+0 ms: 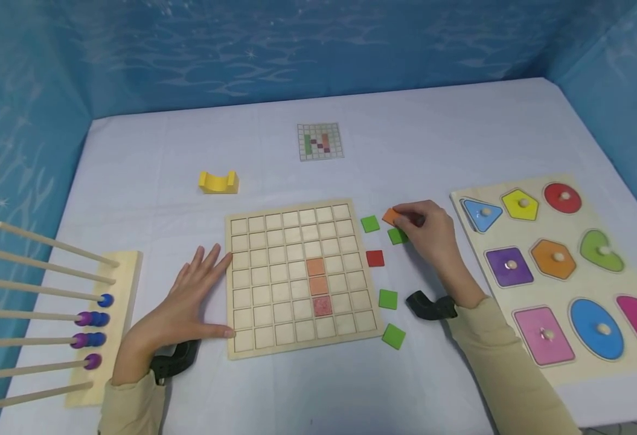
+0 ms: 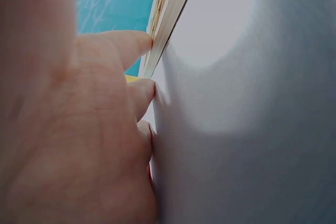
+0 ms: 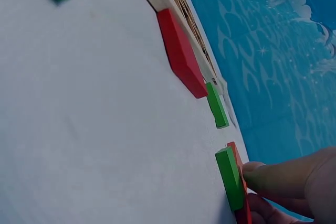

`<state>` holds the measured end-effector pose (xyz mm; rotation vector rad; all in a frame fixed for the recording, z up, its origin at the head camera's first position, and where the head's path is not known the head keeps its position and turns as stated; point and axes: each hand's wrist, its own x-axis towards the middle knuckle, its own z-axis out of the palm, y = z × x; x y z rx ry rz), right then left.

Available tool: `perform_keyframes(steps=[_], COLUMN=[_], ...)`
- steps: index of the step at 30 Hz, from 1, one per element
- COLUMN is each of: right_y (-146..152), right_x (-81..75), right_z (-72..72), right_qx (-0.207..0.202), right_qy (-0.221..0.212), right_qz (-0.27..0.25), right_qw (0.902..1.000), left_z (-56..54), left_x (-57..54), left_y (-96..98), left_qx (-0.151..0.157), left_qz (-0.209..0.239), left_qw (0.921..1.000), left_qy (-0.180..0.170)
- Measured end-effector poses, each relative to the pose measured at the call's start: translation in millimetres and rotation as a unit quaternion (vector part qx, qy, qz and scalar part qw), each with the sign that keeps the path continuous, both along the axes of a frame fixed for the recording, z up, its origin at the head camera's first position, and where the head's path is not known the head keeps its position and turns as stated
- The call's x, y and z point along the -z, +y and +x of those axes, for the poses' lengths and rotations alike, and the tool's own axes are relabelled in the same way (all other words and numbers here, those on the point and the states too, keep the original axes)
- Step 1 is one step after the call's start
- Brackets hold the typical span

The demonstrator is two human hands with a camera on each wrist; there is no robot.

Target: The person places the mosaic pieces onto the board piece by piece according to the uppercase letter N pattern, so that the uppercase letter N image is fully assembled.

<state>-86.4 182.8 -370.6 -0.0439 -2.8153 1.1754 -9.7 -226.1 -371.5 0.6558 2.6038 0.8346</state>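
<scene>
Sleeves, pale yellow, frame the bottom of the head view, each wrist carrying a black camera clip. Left hand (image 1: 185,308) lies flat on the white table (image 1: 438,133), fingers straight and spread, holding nothing; index fingertip and thumb tip touch the left edge of the wooden grid board (image 1: 302,275). Left wrist view confirms this: fingertips (image 2: 142,43) press against the board's side edge (image 2: 170,17), palm down on the cloth. Right hand (image 1: 429,232) sits just right of the board's upper right corner, fingers curled, pinching an orange tile (image 1: 390,215) between thumb and fingertips. A green tile (image 1: 398,236) lies directly beneath that hand, touching or nearly touching the orange one; in the right wrist view the green tile (image 3: 230,178) stands edge-on against the orange tile (image 3: 239,182), with fingertips (image 3: 278,179) right behind them. Loose tiles right of the board: green (image 1: 369,223) near the top, red (image 1: 375,258) lower, and two more green (image 1: 387,299) and (image 1: 393,336) below. On the board, three tiles fill one column: two orange (image 1: 316,275) over one reddish (image 1: 322,306). Small pattern card (image 1: 320,141) lies beyond the board, yellow arch block (image 1: 218,182) to its left. Shape puzzle (image 1: 560,272) lies far right, bead rack with rods (image 1: 92,320) far left.
</scene>
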Motion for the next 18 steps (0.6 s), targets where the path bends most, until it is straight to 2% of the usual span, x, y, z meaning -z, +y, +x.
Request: perform_keyframes(steps=[5,12,18], right_y=[-0.3,-3.9,-6.9], right_x=[2.1,2.8,-0.7], right_z=[-0.5,-0.9,-1.6], right_qx=[-0.001,-0.019,-0.008], right_qy=[-0.011,0.010,0.026], right_qz=[0.005,-0.001,-0.015], right_qw=[0.9999,0.9998,0.9995], left_z=[0.0,0.6,-0.5], left_x=[-0.7,-2.6,-1.9], left_y=[0.4,0.4,1.2], left_qx=[-0.001,0.000,-0.002], left_qz=[-0.001,0.001,-0.002], left_qw=[1.0000,1.0000,1.0000], left_qy=[-0.002,-0.003,-0.007])
